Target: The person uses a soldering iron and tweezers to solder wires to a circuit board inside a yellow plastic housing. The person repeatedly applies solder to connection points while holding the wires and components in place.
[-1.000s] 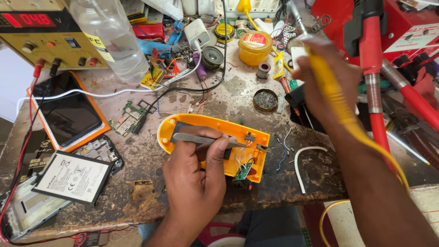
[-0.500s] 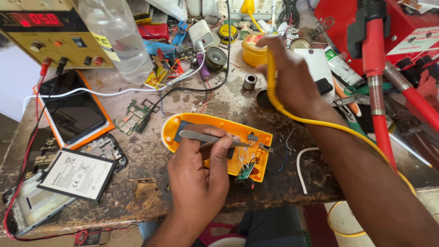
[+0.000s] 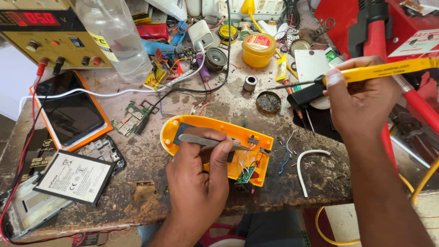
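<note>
My left hand [image 3: 199, 176] holds metal tweezers [image 3: 208, 142] over an open orange plastic casing [image 3: 183, 128] that lies on the bench, tips near a small switch at its right end. A small green circuit board [image 3: 246, 174] with thin wires sits at the casing's lower right. My right hand [image 3: 363, 103] grips a yellow soldering iron [image 3: 382, 71]. Its thin tip points left, above a round tin of brass wool [image 3: 268, 102] and apart from the casing.
A bench power supply [image 3: 41, 34] with a red display stands at the back left beside a clear plastic bottle [image 3: 116, 39]. A phone [image 3: 73, 110], a battery [image 3: 75, 176], boards, a yellow jar [image 3: 259, 49] and a red tool [image 3: 379, 41] crowd the worn bench.
My right hand has come back from the rear clutter toward me, with the soldering iron now held level and its tip pointing left. My left hand and the tweezers have stayed on the casing.
</note>
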